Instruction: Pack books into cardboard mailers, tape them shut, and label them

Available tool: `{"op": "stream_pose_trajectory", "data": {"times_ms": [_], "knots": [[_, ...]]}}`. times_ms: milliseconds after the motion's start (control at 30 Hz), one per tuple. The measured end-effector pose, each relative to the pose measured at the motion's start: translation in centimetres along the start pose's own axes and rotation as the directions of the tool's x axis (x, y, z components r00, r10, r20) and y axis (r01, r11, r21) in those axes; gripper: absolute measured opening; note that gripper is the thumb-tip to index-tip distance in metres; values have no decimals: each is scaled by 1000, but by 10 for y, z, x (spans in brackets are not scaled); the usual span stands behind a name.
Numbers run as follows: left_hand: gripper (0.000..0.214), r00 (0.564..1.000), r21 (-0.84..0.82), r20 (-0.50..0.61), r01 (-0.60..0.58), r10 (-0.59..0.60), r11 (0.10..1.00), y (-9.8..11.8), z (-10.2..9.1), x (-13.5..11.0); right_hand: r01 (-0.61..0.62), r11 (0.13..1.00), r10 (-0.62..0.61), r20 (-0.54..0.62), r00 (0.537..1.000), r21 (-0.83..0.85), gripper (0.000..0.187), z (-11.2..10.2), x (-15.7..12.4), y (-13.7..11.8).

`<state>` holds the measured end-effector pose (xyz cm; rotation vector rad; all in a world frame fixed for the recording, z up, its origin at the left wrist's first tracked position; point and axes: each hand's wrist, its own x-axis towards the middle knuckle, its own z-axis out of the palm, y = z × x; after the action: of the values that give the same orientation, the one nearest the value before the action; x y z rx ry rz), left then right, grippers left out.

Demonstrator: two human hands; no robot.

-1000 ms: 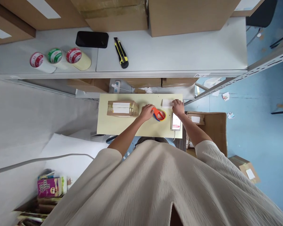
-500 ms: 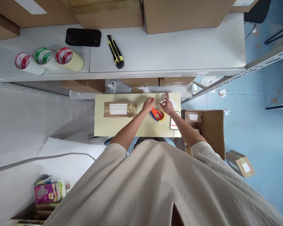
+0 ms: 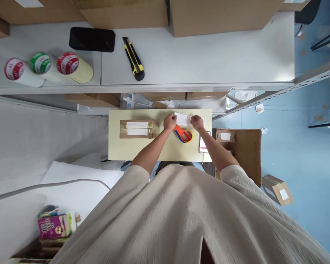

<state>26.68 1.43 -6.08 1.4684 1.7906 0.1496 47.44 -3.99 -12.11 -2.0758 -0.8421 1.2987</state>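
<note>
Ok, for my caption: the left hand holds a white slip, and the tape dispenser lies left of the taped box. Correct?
Wrong side: the head view shows the tape dispenser right of the taped box. The left hand holds the slip.

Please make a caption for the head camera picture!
Left hand and right hand hold white paper near an orange tape dispenser.

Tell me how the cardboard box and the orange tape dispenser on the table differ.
Colour: the cardboard box is brown with white on top; the tape dispenser is orange, with blue and yellow edging.
Shape: the box is an oblong block; the dispenser has a rounded end and a narrower arm.
Size: the box is larger than the dispenser.
Place: the box is left of the left hand; the dispenser is right of it.
Shared: both lie on the pale yellow table.
</note>
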Motion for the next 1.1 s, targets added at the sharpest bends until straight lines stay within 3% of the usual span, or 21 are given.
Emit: {"op": "stream_pose_trajectory", "data": {"times_ms": [67, 133, 200, 267, 367, 567, 733, 867, 967, 1100], "knots": [[30, 1000, 20, -9, 4, -4, 1000, -3, 0, 4, -112, 962, 106, 38, 994, 248, 9, 4, 11, -2], [32, 1000, 44, -8, 17, -16, 999, -5, 1, 7, -207, 823, 189, 88, 978, 529, 9, 10, 18, -4], [35, 999, 60, -7, 34, -34, 998, -8, 1, 9, -251, 660, 251, 107, 962, 708, 9, 15, 22, -3], [36, 998, 59, -8, 56, -56, 997, -11, 1, 11, -269, 566, 303, 106, 947, 779, 2, 19, 24, -1], [35, 994, 39, -7, 109, -109, 993, -15, 3, 12, -294, 515, 353, 113, 929, 805, 7, 20, 26, 2], [25, 982, -22, 7, 187, -187, 982, -18, 6, 14, -307, 515, 336, 141, 931, 801, 12, 16, 28, 5], [23, 967, -62, -87, 234, -238, 970, -28, 0, 17, -318, 494, 275, 202, 940, 809, 7, 8, 25, 11], [31, 988, -148, -147, 22, -44, 989, -26, -1, 16, -302, 508, 245, 201, 948, 807, 4, 8, 25, 13], [24, 975, -224, -202, -134, 89, 965, -13, -2, 8, -253, 561, 265, 118, 957, 789, 6, 12, 22, 9], [14, 963, -237, -221, -208, 155, 949, -1, -27, -11, -168, 683, 200, 40, 979, 711, 14, 15, 7, -6]]}}
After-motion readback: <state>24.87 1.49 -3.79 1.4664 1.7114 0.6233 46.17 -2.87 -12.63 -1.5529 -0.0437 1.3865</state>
